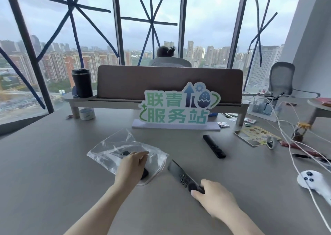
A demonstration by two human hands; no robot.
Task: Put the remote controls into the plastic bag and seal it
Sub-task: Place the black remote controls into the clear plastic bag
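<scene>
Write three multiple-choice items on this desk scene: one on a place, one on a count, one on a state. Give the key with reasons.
1. Where does the untouched remote lie?
A. Inside the plastic bag
B. On the table, right of the bag
C. On the shelf

2. How many dark remotes lie fully outside the bag?
A. Two
B. Four
C. None

3. What is the right hand doing?
A. Resting empty
B. Gripping the near remote
C. Holding the black tumbler

Key: 1 B, it lies on bare table beyond the plastic bag; 2 A, one held, one farther back; 3 B, fingers close on its near end, while the left hand presses the bag.
</scene>
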